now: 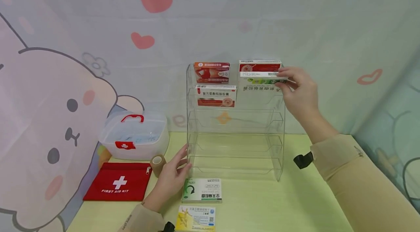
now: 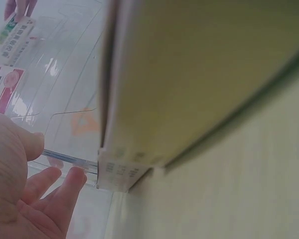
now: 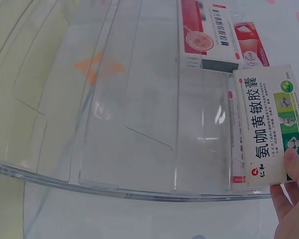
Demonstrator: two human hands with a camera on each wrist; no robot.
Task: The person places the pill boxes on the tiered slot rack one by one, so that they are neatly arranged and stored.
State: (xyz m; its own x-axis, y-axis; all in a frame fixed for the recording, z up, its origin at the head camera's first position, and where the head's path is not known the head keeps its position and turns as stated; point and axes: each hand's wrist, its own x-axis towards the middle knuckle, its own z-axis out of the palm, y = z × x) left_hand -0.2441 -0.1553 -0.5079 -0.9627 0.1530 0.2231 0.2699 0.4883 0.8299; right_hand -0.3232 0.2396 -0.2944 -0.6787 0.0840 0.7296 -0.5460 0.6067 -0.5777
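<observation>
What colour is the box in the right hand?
The box is mostly white, with black writing and green patches; the right wrist view shows it best.

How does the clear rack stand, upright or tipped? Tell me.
Upright: in the head view, the rack stands on the table, its shelves rising one above another.

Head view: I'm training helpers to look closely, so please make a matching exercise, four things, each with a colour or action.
1. Right hand
2. Tape roll
3. Left hand
4. Pouch

A. Brown
B. Red
C. Pinches a box
D. Touches the rack low down

Pairs: 1-C, 2-A, 3-D, 4-B
</observation>
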